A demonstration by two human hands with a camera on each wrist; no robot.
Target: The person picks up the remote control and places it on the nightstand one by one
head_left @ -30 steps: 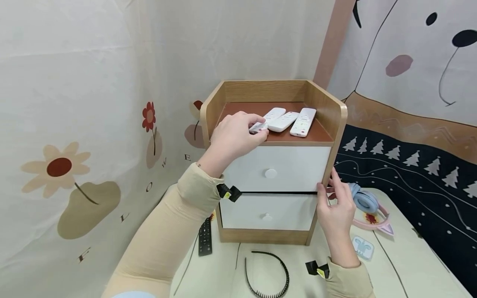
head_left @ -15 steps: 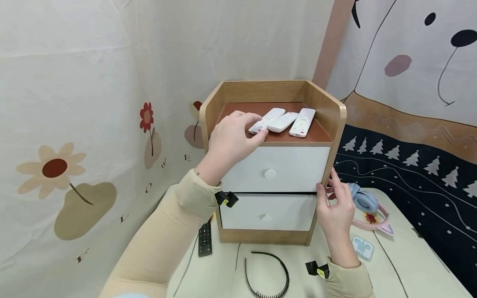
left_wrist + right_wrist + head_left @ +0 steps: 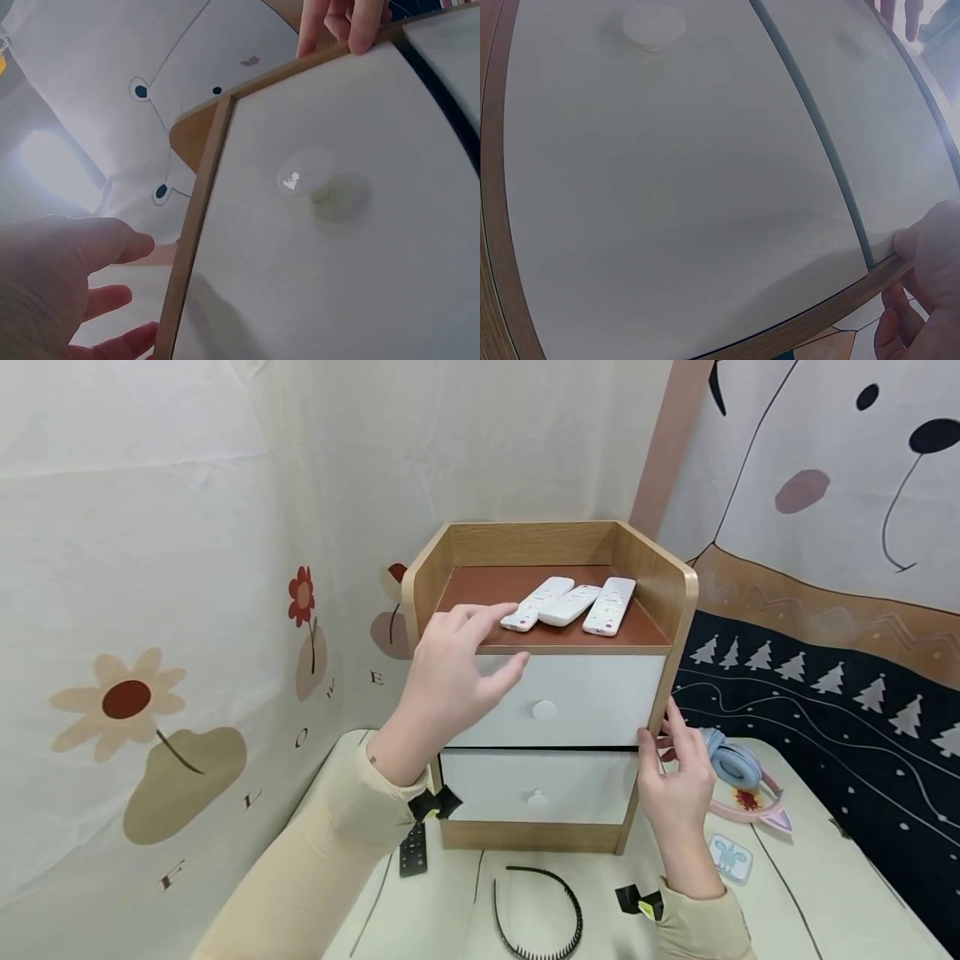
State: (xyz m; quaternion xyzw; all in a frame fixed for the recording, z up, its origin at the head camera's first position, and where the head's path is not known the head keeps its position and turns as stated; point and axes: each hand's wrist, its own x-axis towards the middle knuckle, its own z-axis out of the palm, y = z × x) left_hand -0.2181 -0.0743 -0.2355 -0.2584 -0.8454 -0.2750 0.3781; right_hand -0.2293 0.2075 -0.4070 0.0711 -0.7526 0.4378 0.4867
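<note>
A small wooden drawer cabinet point(image 3: 536, 837) with two white drawers, both pushed in, stands on the table. Three white remote controls lie side by side on its brown top shelf: a left one point(image 3: 538, 603), a middle one point(image 3: 572, 606) and a right one point(image 3: 610, 607). My left hand point(image 3: 453, 681) is in front of the shelf's left part, fingers spread, fingertips right by the left remote, holding nothing. With the thumb on the front and the fingers along the side, my right hand point(image 3: 678, 789) grips the cabinet's right edge. In the left wrist view, the upper drawer's round knob point(image 3: 306, 171) shows close up.
A black remote control point(image 3: 413, 852) lies left of the cabinet, partly behind the left sleeve. In front is a black toothed headband point(image 3: 577, 918). To the right lie blue headphones point(image 3: 735, 766), a pink cat-ear headband point(image 3: 750, 814) and a small light-blue square case point(image 3: 730, 859).
My left hand has let go of the left remote and drawn back down and to the left, thumb and fingers spreading. The remotes stay put on the shelf, and the right hand has not moved.
</note>
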